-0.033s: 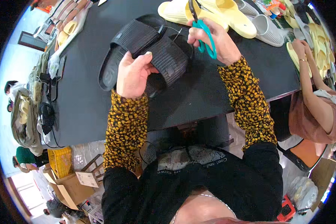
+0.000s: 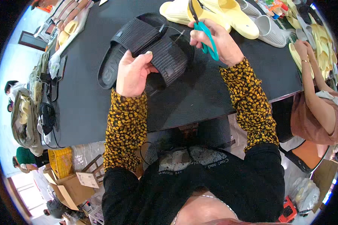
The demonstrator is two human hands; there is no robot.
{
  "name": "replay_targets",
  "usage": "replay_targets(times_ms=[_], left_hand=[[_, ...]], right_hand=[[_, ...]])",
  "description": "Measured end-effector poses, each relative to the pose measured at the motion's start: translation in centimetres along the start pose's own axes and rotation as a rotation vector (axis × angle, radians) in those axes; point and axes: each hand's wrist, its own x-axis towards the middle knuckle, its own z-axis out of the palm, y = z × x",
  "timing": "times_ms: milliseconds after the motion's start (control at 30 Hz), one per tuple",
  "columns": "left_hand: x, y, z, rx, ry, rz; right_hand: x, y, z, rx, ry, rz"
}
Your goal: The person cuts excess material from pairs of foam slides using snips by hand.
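My left hand is closed on a pair of black slide sandals, thumb on top beside the ribbed strap and fingers underneath. One black slide sandal lies to the left, its sole pointing toward me; the other black slide sandal overlaps it on the right. A thin clear plastic loop joins the two at their upper ends. In my right hand are scissors with teal handles. Their dark blades point away from me, close to the loop. I cannot tell whether the blades are apart.
Pale yellow slides and grey slides lie on the dark table beyond my right hand. To the right, a co-worker's hands are beside more yellow slides. Black straps and a bundled bag line the left edge.
My left hand and the black slide sandals have shifted slightly left and away from me. The scissors and my right hand have moved barely to the right.
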Motion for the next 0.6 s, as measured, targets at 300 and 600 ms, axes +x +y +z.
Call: replay_targets(times_ms=[300,600], left_hand=[[2.2,-1.0,-2.2,-0.112,0.127,0.081],[1.2,-1.0,-3.4,-0.157,0.124,0.191]], right_hand=[[-0.1,2.0,0.2,-0.294,-0.205,0.092],[-1.0,0.4,0.9,-0.535,-0.251,0.166]])
